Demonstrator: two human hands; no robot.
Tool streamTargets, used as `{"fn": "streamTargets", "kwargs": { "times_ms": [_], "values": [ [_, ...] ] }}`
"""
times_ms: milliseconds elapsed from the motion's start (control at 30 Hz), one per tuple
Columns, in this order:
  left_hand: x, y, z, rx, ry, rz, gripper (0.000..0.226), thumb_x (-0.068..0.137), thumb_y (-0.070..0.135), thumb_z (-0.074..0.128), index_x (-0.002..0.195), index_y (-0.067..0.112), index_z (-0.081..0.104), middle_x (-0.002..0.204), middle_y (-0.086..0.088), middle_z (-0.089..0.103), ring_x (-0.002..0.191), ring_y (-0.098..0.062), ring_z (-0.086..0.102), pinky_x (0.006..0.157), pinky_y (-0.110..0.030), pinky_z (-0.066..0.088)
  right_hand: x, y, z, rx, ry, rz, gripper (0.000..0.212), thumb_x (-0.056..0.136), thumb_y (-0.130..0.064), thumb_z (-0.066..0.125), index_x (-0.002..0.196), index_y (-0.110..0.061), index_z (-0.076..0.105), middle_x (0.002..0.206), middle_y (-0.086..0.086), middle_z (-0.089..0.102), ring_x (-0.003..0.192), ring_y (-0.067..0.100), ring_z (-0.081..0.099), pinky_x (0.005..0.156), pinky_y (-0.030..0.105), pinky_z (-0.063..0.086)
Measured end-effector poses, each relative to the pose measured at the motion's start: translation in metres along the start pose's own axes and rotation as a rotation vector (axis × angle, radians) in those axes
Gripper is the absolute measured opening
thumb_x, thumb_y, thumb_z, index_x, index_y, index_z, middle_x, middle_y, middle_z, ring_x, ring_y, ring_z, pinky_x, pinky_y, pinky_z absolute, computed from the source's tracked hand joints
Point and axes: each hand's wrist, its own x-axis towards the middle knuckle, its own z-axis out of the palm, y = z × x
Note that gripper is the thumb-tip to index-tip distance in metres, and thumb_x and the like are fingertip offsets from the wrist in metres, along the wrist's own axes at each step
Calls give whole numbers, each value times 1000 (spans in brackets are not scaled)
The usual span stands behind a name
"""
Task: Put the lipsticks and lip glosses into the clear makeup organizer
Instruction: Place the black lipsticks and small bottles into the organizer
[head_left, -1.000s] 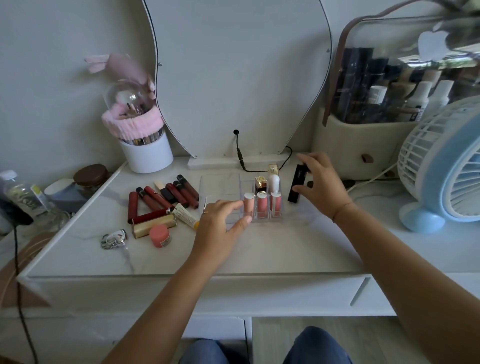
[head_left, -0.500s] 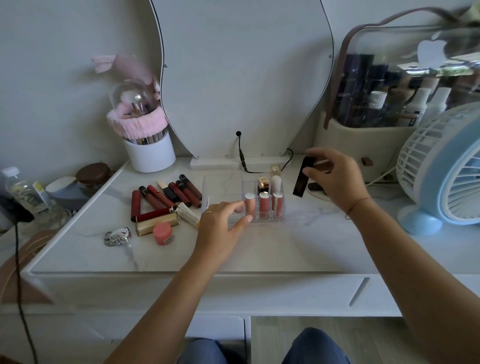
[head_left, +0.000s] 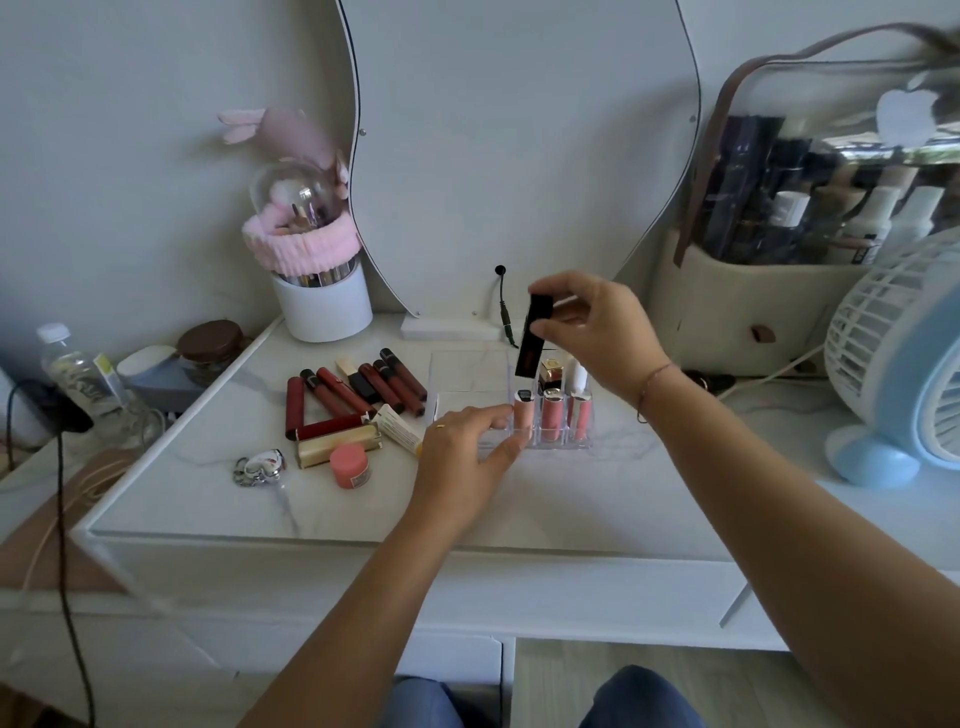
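Note:
The clear makeup organizer (head_left: 470, 371) stands mid-table with three pink lip glosses (head_left: 552, 413) upright in its front row and a gold-capped lipstick (head_left: 550, 373) and a white tube behind them. My right hand (head_left: 597, 332) grips a black lipstick tube (head_left: 534, 336) by its top, tilted, just above the organizer's back cells. My left hand (head_left: 467, 457) rests on the organizer's front left edge, fingertips touching it beside the leftmost gloss. Several dark red lip glosses (head_left: 358, 389) lie in a loose pile left of the organizer.
A cream box (head_left: 337, 446), a pink jar (head_left: 350, 465) and a key ring (head_left: 258, 466) lie front left. A white brush holder (head_left: 324, 304) stands back left, a mirror behind, a cosmetics case (head_left: 769, 301) and a blue fan (head_left: 898, 374) at right. A black cable (head_left: 504, 306) hangs behind the organizer.
My right hand lifted the black lipstick tube from the table right of the organizer and carried it left, over the organizer's back cells. My left hand stayed on the organizer's front.

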Motion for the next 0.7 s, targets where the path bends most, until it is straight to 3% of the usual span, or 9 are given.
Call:
{"fn": "streamTargets", "kwargs": {
  "times_ms": [200,500,700],
  "values": [
    [0,-1,0,4,2,3,36,83,31,66,115,17,64,105,-4,69,103,-19,59,91,-40,45,1,8,5,3,36,25,31,80,-8,69,109,-17,65,97,-3,69,86,11,67,83,20,54],
    [1,-1,1,-3,-11,-27,34,83,34,65,114,20,64,104,-1,68,103,-17,57,93,-41,44,22,12,18,-27,41,36,28,80,-8,68,106,-19,64,100,-2,68,85,13,68,86,36,55],
    [0,-3,1,-3,-14,-30,35,84,36,64,116,21,63,105,0,68,103,-16,57,93,-41,44,31,12,9,-116,-7,-2,28,79,-9,69,106,-17,66,96,-3,69,84,11,67,88,30,52]
  ]
}}
